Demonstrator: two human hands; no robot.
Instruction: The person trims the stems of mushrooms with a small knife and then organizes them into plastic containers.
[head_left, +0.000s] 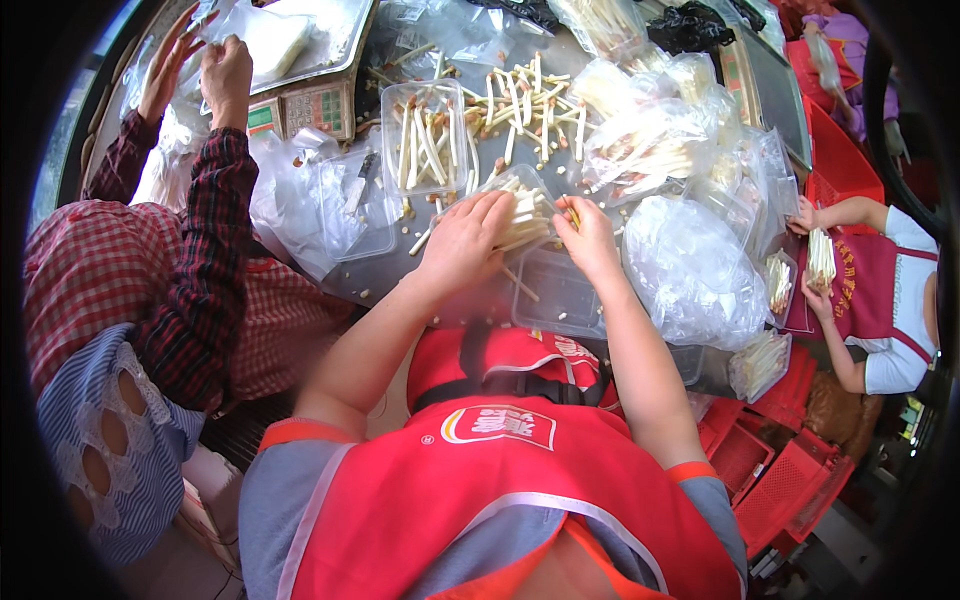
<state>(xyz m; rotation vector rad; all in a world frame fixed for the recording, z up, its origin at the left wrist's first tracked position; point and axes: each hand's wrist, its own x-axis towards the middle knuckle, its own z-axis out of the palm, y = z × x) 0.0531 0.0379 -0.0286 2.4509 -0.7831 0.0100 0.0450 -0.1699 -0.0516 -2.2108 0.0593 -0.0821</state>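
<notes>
My left hand (471, 234) lies over a bundle of pale mushroom stalks (529, 214) and grips it against a clear plastic tray (525, 177). Its thumb side is partly hidden. Close to the tray's right edge, my right hand (589, 234) pinches a small yellowish-brown piece (574, 215). Below both hands sits another clear tray (559, 289), with a thin stalk (521, 285) across its left rim. Just beyond my left hand stands a tray of loose stalks (426, 142). Loose brown-ended stalks (525, 105) lie scattered behind it.
Bagged stalks (645, 150) and a heap of clear plastic bags (694, 274) crowd the right. A weighing scale (315, 109) stands at left, near a co-worker's raised hands (225, 75). Another co-worker (862, 292) holds stalks at far right, above red crates (780, 480).
</notes>
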